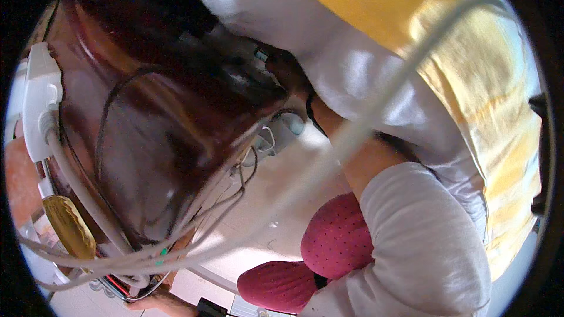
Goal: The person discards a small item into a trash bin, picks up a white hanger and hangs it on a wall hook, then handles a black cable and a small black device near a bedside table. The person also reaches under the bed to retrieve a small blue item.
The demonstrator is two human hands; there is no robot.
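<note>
My left hand, with a black band at the wrist, is at the bottom edge. Its fingers close around the lower corner of a dark, flat device that has a red line along it. A thin white cord runs beside them. My right arm, in a white sleeve, reaches towards the top. At its end my right hand lies in deep shade, between a glossy dark brown covering and pale grey cloth. A small pale piece shows at its fingers; its grip is too dark to read.
A white power strip with a thick cable stands at the left, above a gold-coloured object. Blurred pale cables cross the foreground. Yellow cloth fills the right. Dotted pink trouser legs are over the light floor.
</note>
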